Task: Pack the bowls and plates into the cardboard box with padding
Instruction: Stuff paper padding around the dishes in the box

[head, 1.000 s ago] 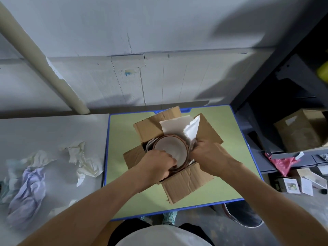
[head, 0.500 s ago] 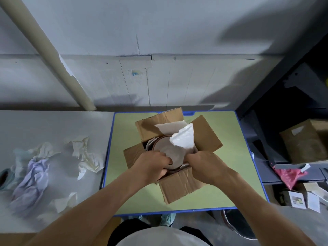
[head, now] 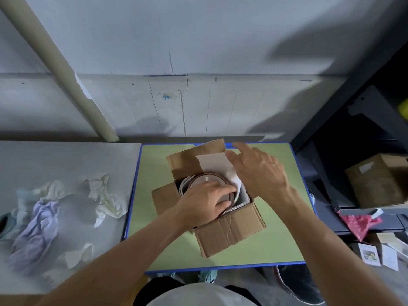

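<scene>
- Writing: the two leaflets (head: 369, 254) on the floor at right carry print too small for me to read, and the pale label on the second cardboard box (head: 379, 180) on the shelf is just as unreadable.
- Count: one open cardboard box (head: 229, 230) on the green desk (head: 276, 239), with three flaps showing and the fourth hidden under my right arm.
- Inside it I see one brown-rimmed plate (head: 204, 180) on top. White rims curve around it — I cannot count how many dishes lie below.
- One white paper sheet (head: 213, 164) stands against the far flap.
- On the grey desk (head: 66, 155) to the left, I make out three cream crumpled papers (head: 103, 195) and one lilac wad (head: 35, 230).
- Left hand (head: 205, 202): inside the box, fingers laid loosely across the plate's face, thumb toward its near rim.
- Right hand (head: 258, 171): above the box's right side, fingers straight and slightly spread — its inner edge touches the paper sheet, just beside the plate.
</scene>
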Tool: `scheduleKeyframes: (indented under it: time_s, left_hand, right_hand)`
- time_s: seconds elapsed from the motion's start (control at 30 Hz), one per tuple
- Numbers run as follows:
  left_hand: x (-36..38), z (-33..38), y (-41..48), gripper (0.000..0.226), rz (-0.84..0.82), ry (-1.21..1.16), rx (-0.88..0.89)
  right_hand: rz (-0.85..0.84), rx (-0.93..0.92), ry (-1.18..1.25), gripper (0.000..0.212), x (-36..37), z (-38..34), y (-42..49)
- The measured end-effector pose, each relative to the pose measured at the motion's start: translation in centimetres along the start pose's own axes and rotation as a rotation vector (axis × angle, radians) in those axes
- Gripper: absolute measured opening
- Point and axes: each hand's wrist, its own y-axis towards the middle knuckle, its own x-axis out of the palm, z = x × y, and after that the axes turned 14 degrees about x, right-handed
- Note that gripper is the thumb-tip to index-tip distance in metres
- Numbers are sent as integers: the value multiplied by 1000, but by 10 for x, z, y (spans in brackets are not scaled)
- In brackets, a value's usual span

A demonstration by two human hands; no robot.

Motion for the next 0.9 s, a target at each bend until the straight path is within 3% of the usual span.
scheduleKeyframes:
  time_s: [0.1,0.23,0.37,0.5,0.67,0.9]
  left_hand:
    - [4,2,3,38,-38,-41,33]
    - [9,-4,9,35,-47,-44,51]
    - [0,-9,15,33,-1,140,52]
    - [-5,-21,20,41,-90,294,41]
    - [5,-21,31,52,-194,426,6]
    - [13,-18,33,48,-133,408,32]
  right_hand:
    - [-46,-17,-10,19,2,5,-3]
    - [-69,-14,-54,20,6,12,-5]
    - [-67,-57,-70,17,18,20,-4]
    - [-114,-54,-140,16,27,21,-9]
    - [34,-101,-82,12,34,13,-12]
    - [-135,-69,-333,15,52,1,-8]
